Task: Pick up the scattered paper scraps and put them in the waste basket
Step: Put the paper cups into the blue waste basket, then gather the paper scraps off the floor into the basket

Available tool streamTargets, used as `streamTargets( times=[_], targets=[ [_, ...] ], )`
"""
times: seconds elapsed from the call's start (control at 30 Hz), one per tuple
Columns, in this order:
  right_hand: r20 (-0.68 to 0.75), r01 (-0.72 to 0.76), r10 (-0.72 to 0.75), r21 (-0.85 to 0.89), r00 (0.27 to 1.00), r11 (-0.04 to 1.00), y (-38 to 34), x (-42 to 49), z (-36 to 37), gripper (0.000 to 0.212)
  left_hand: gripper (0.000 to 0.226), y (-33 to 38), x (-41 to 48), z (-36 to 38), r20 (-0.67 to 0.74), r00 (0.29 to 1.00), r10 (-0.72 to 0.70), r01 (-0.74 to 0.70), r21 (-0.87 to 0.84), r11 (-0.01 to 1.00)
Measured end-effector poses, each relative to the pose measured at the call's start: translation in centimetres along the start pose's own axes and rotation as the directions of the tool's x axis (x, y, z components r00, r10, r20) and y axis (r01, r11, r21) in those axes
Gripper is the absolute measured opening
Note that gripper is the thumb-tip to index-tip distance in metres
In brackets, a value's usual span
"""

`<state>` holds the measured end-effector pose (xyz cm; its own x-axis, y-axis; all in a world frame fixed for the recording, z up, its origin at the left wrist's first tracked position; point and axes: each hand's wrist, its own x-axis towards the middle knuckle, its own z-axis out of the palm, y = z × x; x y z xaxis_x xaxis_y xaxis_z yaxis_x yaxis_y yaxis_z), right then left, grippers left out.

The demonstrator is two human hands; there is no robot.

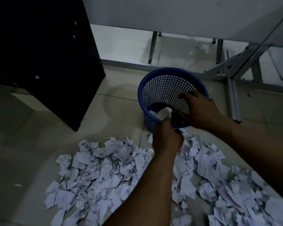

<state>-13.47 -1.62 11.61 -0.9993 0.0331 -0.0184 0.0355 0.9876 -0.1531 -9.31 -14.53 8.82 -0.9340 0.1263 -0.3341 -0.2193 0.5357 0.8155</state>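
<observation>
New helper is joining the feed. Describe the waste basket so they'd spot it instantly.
Start at the tall black cabinet on the left. To its right, on the pale tiled floor in front of the white panel on metal legs, stands the waste basket. It is the only round blue thing there, lattice-walled, just beyond the spread of paper scraps.

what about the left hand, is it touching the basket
Cannot tell. Head view: the left hand overlaps the near rim of the basket, hiding any contact.
</observation>
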Motion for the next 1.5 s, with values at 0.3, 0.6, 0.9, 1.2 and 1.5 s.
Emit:
streamTargets(
  times=[0.3,0.6,0.9,1.2,1.5],
  targets=[
    [-0.290,-0.062,0.107,0.162,0.951,0.985,4.3,-4.6,3.7,0.050,0.058,0.1,0.1,1.9,-0.093,0.994,0.052,-0.040,0.125,0.991],
    [-0.311,-0.267,0.412,0.416,0.857,0.869,7.8,-11.4,7.9,0.047,0.048,0.7,-2.1,7.9,-0.045,0.955,0.292,-0.268,0.282,0.921],
    [-0.136,-0.629,0.738,0.436,0.661,0.643,10.5,-23.9,13.6,0.051,0.038,-2.3,-4.8,15.2,0.508,0.847,0.158,-0.390,0.391,0.834],
    [0.065,-0.916,0.997,0.401,0.045,0.016,7.6,-34.5,16.9,0.059,0.046,-3.6,-8.7,21.0,0.711,0.698,0.082,-0.560,0.471,0.682],
    [0.465,-0.599,0.797,0.532,-0.385,-0.599,5.7,-36.5,18.4,0.075,0.039,-4.3,-10.2,21.9,0.762,0.644,0.067,-0.640,0.488,0.594]
  ],
)
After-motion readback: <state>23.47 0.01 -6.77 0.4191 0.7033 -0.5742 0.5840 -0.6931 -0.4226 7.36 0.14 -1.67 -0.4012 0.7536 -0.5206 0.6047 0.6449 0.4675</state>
